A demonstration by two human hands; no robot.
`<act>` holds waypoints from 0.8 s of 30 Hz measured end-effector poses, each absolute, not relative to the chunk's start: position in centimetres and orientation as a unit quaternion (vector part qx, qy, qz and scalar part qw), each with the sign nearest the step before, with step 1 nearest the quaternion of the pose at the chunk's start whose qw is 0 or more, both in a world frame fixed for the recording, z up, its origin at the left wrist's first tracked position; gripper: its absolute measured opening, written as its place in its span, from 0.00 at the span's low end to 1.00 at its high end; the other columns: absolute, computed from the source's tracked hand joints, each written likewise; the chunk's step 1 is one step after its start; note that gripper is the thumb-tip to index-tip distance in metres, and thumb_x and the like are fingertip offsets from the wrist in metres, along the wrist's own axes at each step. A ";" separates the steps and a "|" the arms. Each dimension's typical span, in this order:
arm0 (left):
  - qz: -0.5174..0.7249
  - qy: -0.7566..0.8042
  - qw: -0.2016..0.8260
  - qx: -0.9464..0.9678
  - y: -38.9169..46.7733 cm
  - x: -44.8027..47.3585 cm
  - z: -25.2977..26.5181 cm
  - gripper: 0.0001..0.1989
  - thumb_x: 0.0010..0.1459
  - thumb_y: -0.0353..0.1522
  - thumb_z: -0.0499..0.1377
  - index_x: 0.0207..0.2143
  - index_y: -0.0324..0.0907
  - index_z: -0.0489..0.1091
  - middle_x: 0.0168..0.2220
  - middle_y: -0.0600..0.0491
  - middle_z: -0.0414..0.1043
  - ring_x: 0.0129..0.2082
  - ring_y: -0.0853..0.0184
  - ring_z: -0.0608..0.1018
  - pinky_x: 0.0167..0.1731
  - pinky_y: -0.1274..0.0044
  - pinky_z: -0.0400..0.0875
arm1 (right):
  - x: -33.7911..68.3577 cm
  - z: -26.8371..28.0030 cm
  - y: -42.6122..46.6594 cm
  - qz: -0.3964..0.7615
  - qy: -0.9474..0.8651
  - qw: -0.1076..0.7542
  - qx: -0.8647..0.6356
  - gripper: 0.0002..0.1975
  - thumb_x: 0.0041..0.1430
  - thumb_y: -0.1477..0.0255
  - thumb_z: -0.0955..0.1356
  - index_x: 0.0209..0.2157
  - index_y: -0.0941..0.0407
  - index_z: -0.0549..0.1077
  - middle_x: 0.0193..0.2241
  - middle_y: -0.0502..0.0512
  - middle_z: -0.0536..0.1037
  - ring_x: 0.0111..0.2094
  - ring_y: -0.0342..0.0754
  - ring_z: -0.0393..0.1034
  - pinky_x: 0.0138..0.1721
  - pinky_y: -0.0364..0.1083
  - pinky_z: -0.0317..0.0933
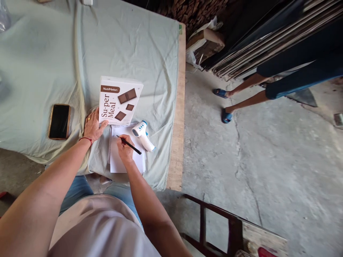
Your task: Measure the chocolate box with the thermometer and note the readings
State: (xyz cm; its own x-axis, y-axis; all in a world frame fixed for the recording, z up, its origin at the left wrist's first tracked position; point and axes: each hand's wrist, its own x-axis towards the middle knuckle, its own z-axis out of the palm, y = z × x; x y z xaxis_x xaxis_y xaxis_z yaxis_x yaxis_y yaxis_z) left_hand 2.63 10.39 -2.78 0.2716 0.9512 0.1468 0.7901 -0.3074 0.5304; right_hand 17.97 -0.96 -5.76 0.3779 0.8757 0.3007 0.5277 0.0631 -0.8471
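Observation:
My left hand (93, 125) holds a white "NutriMotion Su-per Meal" box (122, 101) by its lower left corner, thumb on the front. My right hand (125, 149) is closed round a black pen (132, 145) above a stack of white paper (118, 162). Whether the pen's tip touches the sheet I cannot tell. Lying across the paper's right side is a white and blue infrared thermometer (144, 136), just right of my right hand. The box stands beyond the paper, its printed front with brown squares facing me.
A pale green cloth (128, 46) covers the table, wrinkled along its left part. A dark phone (59, 121) lies left of my left hand. The table's bare wooden edge (177, 142) runs down the right. Beyond it, a person's legs in blue slippers (227, 116) and a dark frame (214, 208) stand.

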 end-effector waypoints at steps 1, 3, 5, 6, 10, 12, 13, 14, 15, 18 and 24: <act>0.229 0.559 0.182 0.776 10.4 2.6 -2.8 0.39 0.64 0.51 0.45 0.67 0.32 0.52 0.64 0.37 0.60 0.64 0.49 0.63 0.63 0.62 0.56 | 18.2 -5.5 -1.2 0.154 -0.550 0.493 -0.656 0.08 0.62 0.70 0.61 0.38 0.55 0.71 0.31 0.53 0.74 0.34 0.47 0.69 0.38 0.47 0.66; 0.240 0.556 0.187 0.774 10.4 2.5 -2.8 0.38 0.64 0.51 0.46 0.67 0.34 0.53 0.64 0.38 0.61 0.64 0.50 0.63 0.62 0.61 0.56 | 18.9 -5.0 -1.7 0.112 -0.600 0.461 -0.645 0.12 0.64 0.73 0.60 0.45 0.54 0.72 0.38 0.57 0.74 0.40 0.49 0.69 0.44 0.50 0.66; 0.252 0.551 0.189 0.772 10.5 2.4 -2.7 0.37 0.64 0.50 0.46 0.66 0.35 0.54 0.63 0.39 0.62 0.63 0.50 0.64 0.62 0.61 0.57 | 19.6 -4.7 -2.2 0.077 -0.649 0.403 -0.641 0.18 0.64 0.78 0.58 0.51 0.53 0.71 0.43 0.59 0.73 0.44 0.51 0.68 0.48 0.53 0.65; 0.258 0.549 0.188 0.772 10.6 2.3 -2.7 0.36 0.64 0.50 0.46 0.66 0.35 0.54 0.63 0.39 0.63 0.63 0.50 0.65 0.62 0.61 0.58 | 19.9 -4.6 -2.5 0.064 -0.669 0.369 -0.643 0.21 0.64 0.79 0.58 0.53 0.53 0.71 0.44 0.60 0.72 0.45 0.52 0.67 0.48 0.54 0.65; 0.276 0.540 0.182 0.774 10.8 2.2 -2.6 0.34 0.64 0.50 0.46 0.64 0.36 0.57 0.60 0.40 0.66 0.61 0.51 0.67 0.60 0.61 0.60 | 20.8 -4.5 -2.6 0.045 -0.709 0.271 -0.649 0.25 0.62 0.83 0.56 0.55 0.53 0.71 0.44 0.62 0.73 0.43 0.53 0.66 0.45 0.53 0.64; 0.275 0.541 0.177 0.774 10.8 2.1 -2.6 0.34 0.64 0.49 0.45 0.64 0.36 0.57 0.60 0.39 0.66 0.60 0.51 0.68 0.60 0.61 0.60 | 21.1 -4.0 -1.9 0.041 -0.709 0.287 -0.642 0.24 0.62 0.83 0.56 0.53 0.53 0.73 0.42 0.61 0.74 0.42 0.52 0.67 0.46 0.53 0.64; 0.273 0.544 0.176 0.774 10.8 2.1 -2.7 0.35 0.64 0.49 0.45 0.64 0.35 0.57 0.60 0.39 0.66 0.60 0.50 0.68 0.60 0.61 0.61 | 21.3 -3.6 -1.4 0.037 -0.701 0.314 -0.640 0.23 0.63 0.82 0.57 0.51 0.54 0.74 0.41 0.61 0.74 0.42 0.52 0.68 0.46 0.53 0.65; 0.270 0.547 0.174 0.773 10.8 2.0 -2.7 0.35 0.64 0.49 0.45 0.64 0.34 0.57 0.60 0.38 0.66 0.60 0.50 0.67 0.60 0.61 0.61 | 21.5 -3.1 -0.8 0.031 -0.686 0.347 -0.639 0.21 0.64 0.81 0.57 0.50 0.54 0.74 0.41 0.60 0.74 0.42 0.52 0.68 0.47 0.53 0.65; 0.268 0.550 0.173 0.772 10.8 2.0 -2.7 0.36 0.64 0.49 0.45 0.64 0.33 0.57 0.61 0.37 0.65 0.61 0.49 0.67 0.60 0.60 0.61 | 21.9 -2.5 -0.2 0.025 -0.666 0.383 -0.640 0.19 0.65 0.78 0.57 0.50 0.54 0.74 0.42 0.60 0.74 0.43 0.52 0.68 0.47 0.53 0.65; 0.268 0.551 0.168 0.772 10.8 1.9 -2.8 0.36 0.64 0.49 0.45 0.65 0.32 0.56 0.61 0.37 0.65 0.61 0.48 0.67 0.60 0.59 0.61 | 23.4 -0.6 1.2 0.014 -0.601 0.449 -0.661 0.16 0.66 0.71 0.59 0.49 0.54 0.73 0.44 0.60 0.74 0.45 0.52 0.69 0.49 0.54 0.66; 0.278 0.539 0.163 0.778 11.2 1.8 -2.6 0.32 0.64 0.47 0.46 0.64 0.36 0.58 0.61 0.39 0.65 0.61 0.50 0.67 0.60 0.60 0.61 | 26.5 -0.4 0.0 0.078 -0.505 0.260 -0.820 0.24 0.53 0.67 0.70 0.53 0.54 0.70 0.51 0.63 0.71 0.52 0.59 0.65 0.52 0.57 0.61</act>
State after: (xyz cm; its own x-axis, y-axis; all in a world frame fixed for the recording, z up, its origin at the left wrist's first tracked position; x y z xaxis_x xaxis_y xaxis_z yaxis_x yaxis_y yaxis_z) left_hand 1.83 11.19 -2.61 0.2638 0.9295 0.2577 0.7486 -0.3657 0.5530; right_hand 26.48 -0.01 -0.38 0.4788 0.8674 0.1354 0.7867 -0.3554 -0.5048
